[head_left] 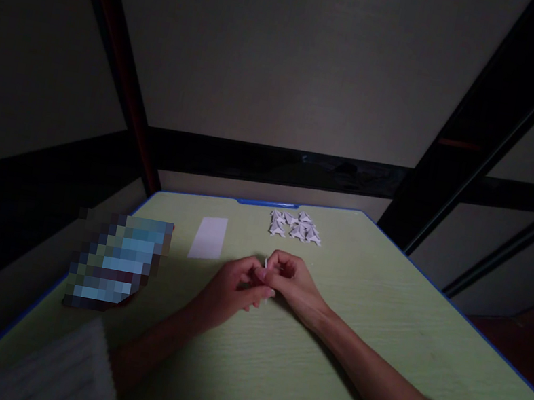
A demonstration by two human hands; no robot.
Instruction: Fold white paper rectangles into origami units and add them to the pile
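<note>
My left hand (pixel 231 285) and my right hand (pixel 293 280) meet above the middle of the table. Between their pinched fingertips is a small piece of white paper (pixel 266 263), mostly hidden by the fingers. Both hands are closed on it. Beyond them lie several small folded white paper figures (pixel 298 226), grouped close together. A flat white paper sheet (pixel 208 238) rests to the left of the figures, beyond my left hand.
The pale green table (pixel 383 303) has a blue edge. On its left side lies a blurred-out flat object (pixel 121 264) with a dark border. A blue strip (pixel 267 204) sits at the far edge, close to a wall (pixel 293 53) with dark bands.
</note>
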